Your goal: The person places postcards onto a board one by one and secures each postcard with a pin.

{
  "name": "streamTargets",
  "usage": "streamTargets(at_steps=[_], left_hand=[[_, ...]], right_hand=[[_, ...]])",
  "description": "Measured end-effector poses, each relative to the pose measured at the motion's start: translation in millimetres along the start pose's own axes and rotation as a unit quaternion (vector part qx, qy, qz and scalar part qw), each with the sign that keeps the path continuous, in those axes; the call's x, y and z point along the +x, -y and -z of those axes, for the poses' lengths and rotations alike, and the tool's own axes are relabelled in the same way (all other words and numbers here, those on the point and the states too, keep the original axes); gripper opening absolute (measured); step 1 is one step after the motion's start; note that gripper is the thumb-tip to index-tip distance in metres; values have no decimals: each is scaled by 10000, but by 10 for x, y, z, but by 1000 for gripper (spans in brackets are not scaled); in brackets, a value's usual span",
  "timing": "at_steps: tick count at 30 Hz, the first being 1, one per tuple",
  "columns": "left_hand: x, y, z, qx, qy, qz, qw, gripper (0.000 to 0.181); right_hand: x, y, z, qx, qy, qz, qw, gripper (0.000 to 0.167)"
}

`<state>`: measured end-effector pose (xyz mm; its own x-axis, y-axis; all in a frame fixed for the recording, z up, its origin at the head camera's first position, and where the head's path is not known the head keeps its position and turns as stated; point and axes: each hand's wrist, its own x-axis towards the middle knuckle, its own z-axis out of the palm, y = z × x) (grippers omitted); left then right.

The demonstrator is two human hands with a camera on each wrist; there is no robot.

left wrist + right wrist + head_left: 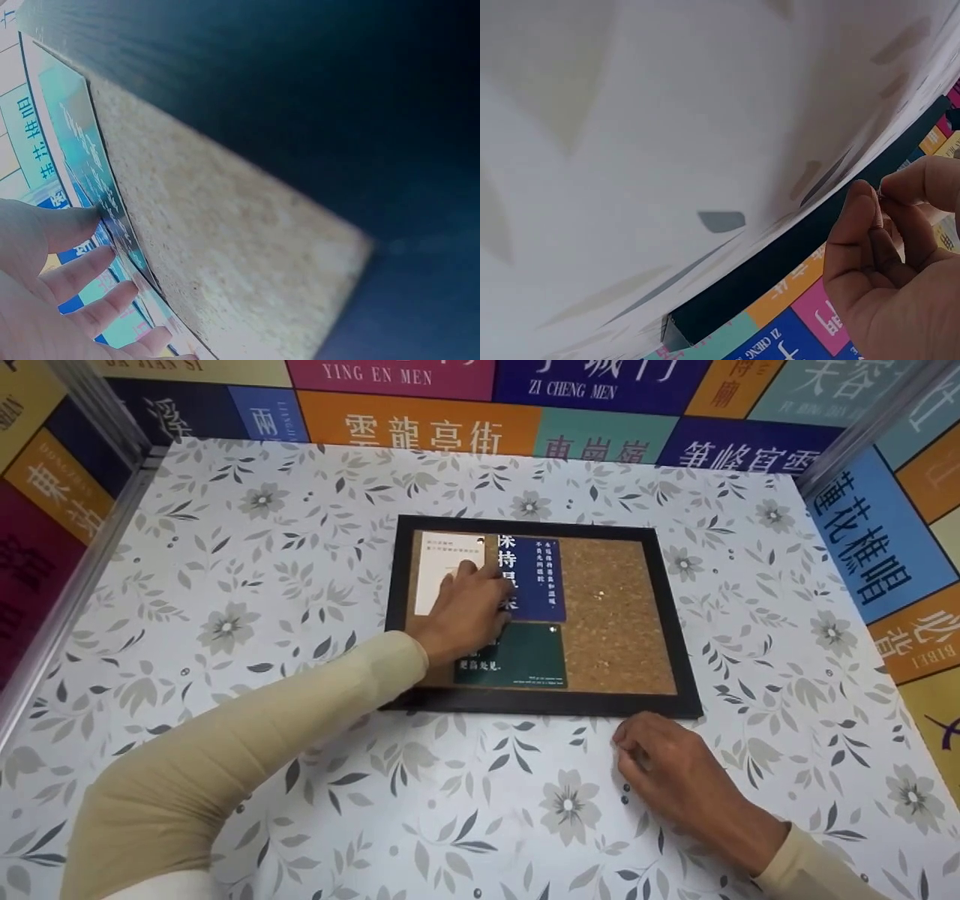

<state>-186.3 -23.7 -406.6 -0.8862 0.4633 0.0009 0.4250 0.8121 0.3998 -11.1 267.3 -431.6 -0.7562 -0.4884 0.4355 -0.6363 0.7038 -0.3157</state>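
A black-framed cork board (607, 660) lies on the table with three cards on it. My left hand (469, 604) rests over the white card (431, 577) and the blue card (540, 585), its fingers fairly straight in the left wrist view. Below them is a dark green card (517, 656), partly hidden by that hand. Small pins show at the corners of the white and green cards. By the board's front edge, my right hand (667, 765) has thumb and index fingertips pinched on a tiny pin-like thing (880, 194), almost wholly hidden.
The table (247, 555) has a white cover printed with grey flowers and leaves. Colourful panels (442, 427) with Chinese lettering stand behind it and at both sides. On the bare cork lies a small light speck (600, 595).
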Motion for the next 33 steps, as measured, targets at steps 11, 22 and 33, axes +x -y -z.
streamTargets(at_steps=[11,22,33], left_hand=[[5,1,-1,48,28,22,10000,34],[-8,10,-5,45,54,46,10000,33],[-5,6,2,6,31,21,10000,35]], right_hand=[[17,-4,37,851,48,14,9964,33],[136,-52,129,1264,291,-940,9871,23],[282,-149,251,1681,303,-2136,9619,11]])
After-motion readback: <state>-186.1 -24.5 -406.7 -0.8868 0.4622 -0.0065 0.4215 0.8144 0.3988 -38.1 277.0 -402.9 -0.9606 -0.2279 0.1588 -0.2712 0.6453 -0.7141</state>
